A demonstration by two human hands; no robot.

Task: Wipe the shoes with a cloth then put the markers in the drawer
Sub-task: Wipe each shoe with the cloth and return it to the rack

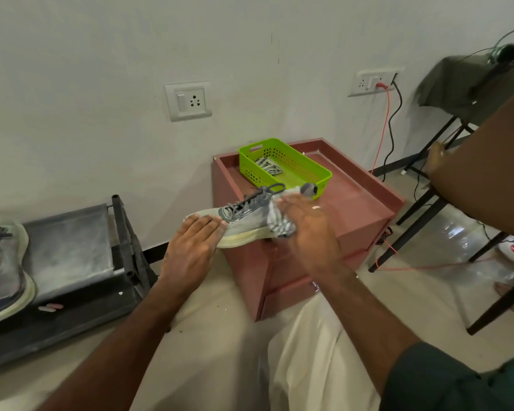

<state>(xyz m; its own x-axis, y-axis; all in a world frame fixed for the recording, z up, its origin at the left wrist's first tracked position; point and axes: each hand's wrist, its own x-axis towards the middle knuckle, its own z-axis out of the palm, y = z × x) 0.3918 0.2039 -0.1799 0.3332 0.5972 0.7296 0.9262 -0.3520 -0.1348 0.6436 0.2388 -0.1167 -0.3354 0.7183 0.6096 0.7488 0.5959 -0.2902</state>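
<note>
A grey shoe with dark laces and a pale sole is held on its side in the air in front of the reddish drawer cabinet. My left hand grips its toe end. My right hand presses a grey striped cloth against the shoe's heel half. A second grey shoe lies on the black rack at the far left. No markers can be made out; the cabinet's drawers look shut.
A green plastic basket with another striped cloth inside stands on the cabinet top. The black shoe rack is on the left. Black table legs, a brown board and cables crowd the right. My cream-clothed legs fill the foreground.
</note>
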